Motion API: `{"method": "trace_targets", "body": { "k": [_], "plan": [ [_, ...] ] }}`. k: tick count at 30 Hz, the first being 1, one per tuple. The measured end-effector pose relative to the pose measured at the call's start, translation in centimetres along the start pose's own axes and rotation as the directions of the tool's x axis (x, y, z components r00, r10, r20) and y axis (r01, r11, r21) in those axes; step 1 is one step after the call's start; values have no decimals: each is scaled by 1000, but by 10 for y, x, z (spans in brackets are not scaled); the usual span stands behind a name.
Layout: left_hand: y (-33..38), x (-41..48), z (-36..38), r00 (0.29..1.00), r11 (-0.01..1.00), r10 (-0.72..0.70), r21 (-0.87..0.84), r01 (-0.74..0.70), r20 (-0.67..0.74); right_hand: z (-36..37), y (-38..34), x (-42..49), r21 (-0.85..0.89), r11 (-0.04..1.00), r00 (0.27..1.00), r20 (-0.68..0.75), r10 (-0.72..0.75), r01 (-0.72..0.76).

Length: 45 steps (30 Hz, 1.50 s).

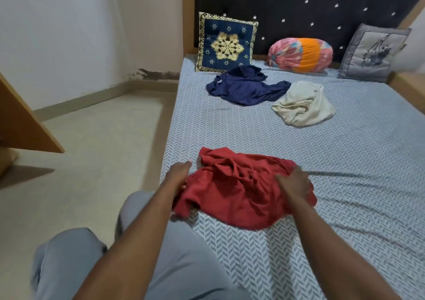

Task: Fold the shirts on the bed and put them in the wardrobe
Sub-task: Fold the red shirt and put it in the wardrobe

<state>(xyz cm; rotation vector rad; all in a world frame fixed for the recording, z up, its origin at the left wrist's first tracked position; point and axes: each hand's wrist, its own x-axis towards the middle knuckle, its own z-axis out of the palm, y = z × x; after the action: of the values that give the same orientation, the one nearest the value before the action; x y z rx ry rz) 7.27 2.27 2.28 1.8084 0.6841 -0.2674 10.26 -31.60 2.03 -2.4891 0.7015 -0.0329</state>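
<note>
Starting on the crumpled red cloth shirt [234, 194], nearest of three on the bed [345, 161] with the grey herringbone sheet.

Lies at the near edge of the bed, long axis running left to right, straight ahead and spanned by both hands. Left hand [180, 176] at the left end, grip seemingly pinched on a fold there, fingers partly buried in cloth. Right hand [295, 184] laid flat on the right end, fingers loose and blurred, grasping nothing. Equally near on both sides; likely calls for a pull outward along that axis to spread it flat. Counted: three shirts, the red one plus a rumpled navy shirt [246, 85] and a rumpled cream shirt [303, 103], just beside each other and well apart from the hands; three cushions [226, 44] against the headboard.
</note>
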Motion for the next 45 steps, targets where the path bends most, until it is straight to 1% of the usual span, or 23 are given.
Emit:
{"method": "trace_targets", "body": {
  "k": [2, 4, 6, 7, 9, 10, 13, 16, 17, 19, 22, 25, 27, 29, 31, 33, 35, 36, 38, 40, 41, 42, 45],
  "plan": [
    [-8, -3, 9, 985, 971, 170, 173, -166, -7, 25, 2, -24, -119, 973, 978, 86, -191, 200],
    [-1, -25, 13, 954, 915, 266, 276, -295, 136, 39, 1, -43, -179, 942, 948, 201, -246, 283],
    [-9, -35, 20, 905, 829, 225, 417, -372, 360, 48, 1, -51, -213, 922, 911, 332, -243, 323],
    [-18, -35, 22, 889, 754, 182, 521, -401, 420, 50, 1, -52, -239, 907, 892, 383, -240, 347],
    [-33, -35, 23, 914, 622, 125, 687, -375, 386, 49, 5, -46, -275, 881, 864, 441, -242, 386],
    [-38, -33, 22, 928, 610, 152, 706, -358, 339, 46, 7, -41, -260, 883, 858, 450, -246, 390],
    [-33, -33, 21, 937, 630, 227, 693, -350, 266, 34, 7, -23, -144, 898, 847, 421, -324, 415],
    [-28, -28, 22, 937, 585, 249, 733, -347, 245, 14, -5, -9, 18, 906, 825, 406, -393, 423],
    [-26, -26, 23, 942, 590, 273, 738, -326, 197, 8, -8, -2, 87, 912, 845, 349, -405, 401],
    [-17, -21, 14, 949, 683, 314, 687, -250, 34, -8, -15, 11, 168, 923, 916, 154, -371, 346],
    [7, -17, -12, 879, 803, 393, 567, -185, -270, -33, -18, 30, 247, 946, 975, -119, -185, 210],
    [31, -8, -31, 829, 858, 399, 478, -187, -392, -44, -13, 46, 324, 929, 973, -200, -117, 179],
    [40, -6, -34, 838, 865, 388, 464, -189, -383, -43, -10, 48, 366, 908, 975, -162, -154, 205],
    [39, -8, -31, 823, 852, 429, 471, -230, -373, -31, -4, 42, 343, 893, 956, -96, -277, 293],
    [33, -13, -24, 755, 796, 557, 480, -368, -345, -16, 1, 29, 191, 859, 876, -7, -483, 475],
    [25, -19, -18, 649, 658, 721, 533, -531, -243, 0, 3, 22, 43, 768, 759, 134, -638, 638],
    [20, -26, -14, 558, 529, 817, 569, -630, -142, 13, -3, 23, -34, 729, 704, 292, -647, 684],
    [19, -29, -12, 540, 499, 835, 561, -660, -106, 16, -8, 25, -101, 716, 699, 345, -626, 691],
    [16, -37, -11, 585, 547, 805, 505, -667, -99, 20, -23, 28, -222, 669, 689, 415, -594, 710],
    [15, -41, -13, 663, 654, 731, 445, -612, -163, 16, -36, 33, -274, 659, 700, 443, -560, 701],
    [16, -42, -16, 678, 689, 705, 424, -588, -207, 11, -42, 35, -275, 659, 698, 457, -552, 701],
    [17, -42, -21, 680, 711, 690, 406, -574, -248, 5, -46, 39, -276, 667, 704, 462, -540, 692],
    [23, -35, -41, 638, 726, 685, 396, -562, -351, -16, -61, 54, -298, 752, 789, 419, -450, 588]
  ]
}}
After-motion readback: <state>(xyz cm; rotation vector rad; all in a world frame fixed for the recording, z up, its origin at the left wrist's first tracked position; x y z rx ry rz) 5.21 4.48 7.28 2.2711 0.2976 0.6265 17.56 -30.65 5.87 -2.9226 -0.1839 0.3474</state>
